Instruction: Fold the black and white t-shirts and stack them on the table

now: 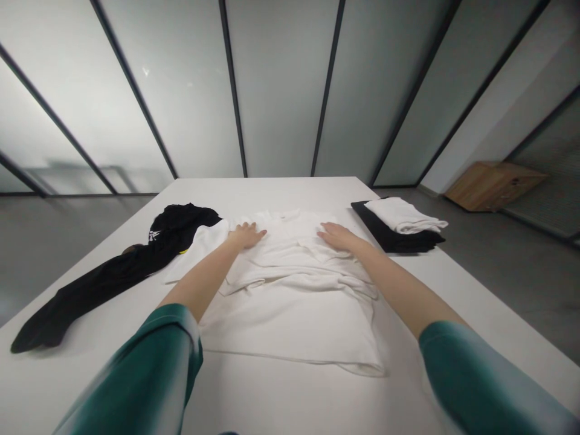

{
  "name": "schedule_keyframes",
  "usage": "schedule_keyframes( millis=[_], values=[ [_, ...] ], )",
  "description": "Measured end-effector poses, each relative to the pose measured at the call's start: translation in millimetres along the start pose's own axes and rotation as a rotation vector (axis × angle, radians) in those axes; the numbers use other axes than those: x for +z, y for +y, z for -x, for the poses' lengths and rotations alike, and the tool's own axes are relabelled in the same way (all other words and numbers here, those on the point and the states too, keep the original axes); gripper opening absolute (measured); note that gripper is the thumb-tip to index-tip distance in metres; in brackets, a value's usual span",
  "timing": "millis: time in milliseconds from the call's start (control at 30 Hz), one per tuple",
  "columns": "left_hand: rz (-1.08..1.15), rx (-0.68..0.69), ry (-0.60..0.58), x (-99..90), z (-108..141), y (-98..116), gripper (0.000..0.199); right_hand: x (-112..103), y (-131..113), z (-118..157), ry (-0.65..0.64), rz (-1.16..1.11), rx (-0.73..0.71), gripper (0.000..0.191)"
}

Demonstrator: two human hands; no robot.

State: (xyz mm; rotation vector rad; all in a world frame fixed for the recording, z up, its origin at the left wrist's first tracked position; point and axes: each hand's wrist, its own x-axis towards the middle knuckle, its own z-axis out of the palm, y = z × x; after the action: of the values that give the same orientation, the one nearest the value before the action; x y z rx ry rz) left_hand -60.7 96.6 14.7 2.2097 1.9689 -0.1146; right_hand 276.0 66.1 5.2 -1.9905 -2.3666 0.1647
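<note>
A white T-shirt (290, 314) lies spread on the white table, its collar at the far side and its hem toward me. Several creases run across its middle. My left hand (247, 235) rests flat on the shirt's upper left part, near the left sleeve, fingers spread. On the upper right part lies my right hand (336, 235), with its fingers stretched out and the palm down. Neither hand grips the cloth.
A crumpled black garment (118, 272) with a white print lies along the table's left side. At the right edge, a folded white garment (403, 214) sits on folded black cloth (385, 238). Frosted glass panels (281, 90) stand behind the white table (281, 190); a wooden cabinet (493, 184) is farther right.
</note>
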Motion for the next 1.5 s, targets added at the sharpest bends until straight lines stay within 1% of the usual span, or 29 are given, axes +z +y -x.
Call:
schedule_keyframes(
  millis=[67, 133, 200, 333, 433, 500, 533, 600, 700, 767, 800, 833, 867, 900, 967, 1000, 1033, 1067, 1100, 1167, 1200, 1233, 1267, 1300, 1333, 1367, 1400, 1433, 1500],
  values=[
    [0.009, -0.076, -0.061, 1.5, -6.7, 5.1, 0.091, 7.3, -7.1, -12.2, -0.076, 0.014, 0.075, 0.063],
    [-0.002, -0.100, -0.048, 3.8, -12.9, 6.3, 0.101, 13.7, -12.9, -19.1, -0.091, 0.041, 0.131, 0.070],
    [-0.009, -0.099, -0.017, 6.9, -19.9, 3.5, 0.103, 18.9, -15.9, -23.0, -0.065, 0.048, 0.164, 0.075],
    [-0.004, -0.028, 0.085, 12.4, -30.9, -5.3, 0.091, 25.1, -12.6, -29.4, 0.003, 0.012, 0.185, 0.073],
    [0.015, 0.038, 0.206, 9.5, -28.3, -13.3, 0.073, 24.3, 1.0, -32.0, 0.042, -0.050, 0.139, 0.064],
    [0.023, 0.050, 0.296, 2.0, -20.1, -24.4, 0.061, 21.2, 15.6, -29.3, 0.133, -0.114, 0.099, 0.057],
    [0.021, 0.032, 0.330, -3.0, -14.6, -32.7, 0.056, 19.5, 23.7, -26.0, 0.196, -0.146, 0.082, 0.053],
    [0.015, -0.065, 0.362, -12.8, -1.7, -54.3, 0.049, 17.5, 38.5, -16.1, 0.320, -0.208, 0.046, 0.045],
    [0.018, -0.302, 0.352, -22.1, 17.9, -90.5, 0.047, 21.7, 51.1, 3.2, 0.446, -0.317, 0.003, 0.034],
    [0.036, -0.426, 0.268, -23.7, 28.6, -108.7, 0.048, 28.6, 52.0, 14.5, 0.489, -0.403, 0.015, 0.030],
    [0.050, -0.462, 0.208, -23.7, 33.0, -114.4, 0.048, 32.1, 50.9, 18.9, 0.502, -0.449, 0.038, 0.029],
    [0.060, -0.477, 0.158, -23.7, 36.7, -117.4, 0.047, 35.2, 49.5, 22.3, 0.513, -0.495, 0.067, 0.029],
    [0.059, -0.473, 0.135, -23.6, 39.8, -117.7, 0.045, 37.6, 47.9, 24.9, 0.524, -0.536, 0.097, 0.029],
    [0.040, -0.456, 0.152, -23.7, 42.4, -115.7, 0.042, 39.0, 46.6, 26.7, 0.532, -0.568, 0.123, 0.028],
    [-0.039, -0.387, 0.288, -24.5, 46.2, -106.0, 0.038, 39.5, 45.0, 29.1, 0.541, -0.605, 0.158, 0.028],
    [-0.070, -0.328, 0.365, -25.1, 47.2, -99.5, 0.038, 38.8, 44.6, 29.9, 0.538, -0.614, 0.164, 0.027],
    [-0.071, -0.249, 0.411, -25.8, 47.6, -92.9, 0.038, 37.8, 44.3, 30.6, 0.533, -0.620, 0.164, 0.027],
    [-0.025, -0.150, 0.405, -26.7, 47.2, -86.8, 0.039, 36.7, 44.2, 31.3, 0.527, -0.627, 0.159, 0.027],
    [0.069, -0.032, 0.343, -27.7, 46.0, -81.8, 0.039, 35.6, 43.9, 32.0, 0.522, -0.633, 0.153, 0.027],
    [0.362, 0.194, 0.157, -30.1, 41.5, -76.7, 0.040, 33.9, 43.2, 33.2, 0.515, -0.631, 0.146, 0.027],
    [0.520, 0.263, 0.104, -31.4, 38.4, -76.9, 0.041, 33.3, 42.8, 33.8, 0.513, -0.627, 0.147, 0.026],
    [0.649, 0.285, 0.113, -32.7, 35.2, -78.7, 0.042, 32.9, 42.3, 34.2, 0.512, -0.624, 0.151, 0.026],
    [0.726, 0.261, 0.181, -33.8, 32.2, -81.7, 0.041, 32.7, 41.9, 34.5, 0.511, -0.623, 0.156, 0.026],
    [0.739, 0.204, 0.277, -34.4, 29.7, -85.3, 0.040, 32.6, 41.5, 34.7, 0.511, -0.626, 0.159, 0.026],
    [0.698, 0.139, 0.358, -34.4, 28.2, -89.1, 0.039, 32.6, 41.3, 34.8, 0.509, -0.628, 0.158, 0.025],
    [0.621, 0.091, 0.395, -33.5, 27.7, -92.3, 0.039, 32.8, 41.3, 34.8, 0.506, -0.628, 0.157, 0.025],
    [0.529, 0.074, 0.389, -31.7, 28.3, -94.4, 0.039, 33.0, 41.6, 34.6, 0.502, -0.624, 0.155, 0.025],
    [0.440, 0.088, 0.355, -29.0, 29.7, -95.2, 0.042, 33.3, 42.0, 34.4, 0.496, -0.618, 0.152, 0.024],
    [0.292, 0.154, 0.286, -21.6, 34.2, -92.3, 0.052, 34.1, 43.2, 33.6, 0.485, -0.605, 0.145, 0.023]
  ],
)
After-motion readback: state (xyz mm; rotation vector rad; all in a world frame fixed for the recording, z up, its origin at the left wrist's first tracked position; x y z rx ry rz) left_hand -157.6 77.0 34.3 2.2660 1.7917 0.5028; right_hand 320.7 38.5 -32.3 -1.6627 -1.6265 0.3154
